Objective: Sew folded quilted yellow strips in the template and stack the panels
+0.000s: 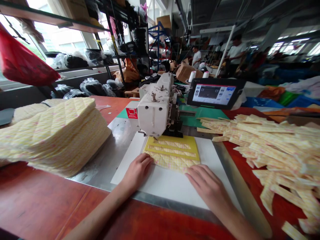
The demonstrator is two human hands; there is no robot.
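My left hand and my right hand lie flat on the near edge of a quilted pale-yellow fabric panel. The panel sits under a yellow slotted sewing template, which rests on a white board. The template's far edge reaches the presser foot area of a white industrial sewing machine. To the left stands a tall stack of matching quilted panels. To the right lies a loose pile of quilted strips.
The machine is set into a red-topped work table with a metal plate. Behind it are a control screen and white thread cones. Further back are cardboard boxes, shelves of black bags, and several people standing.
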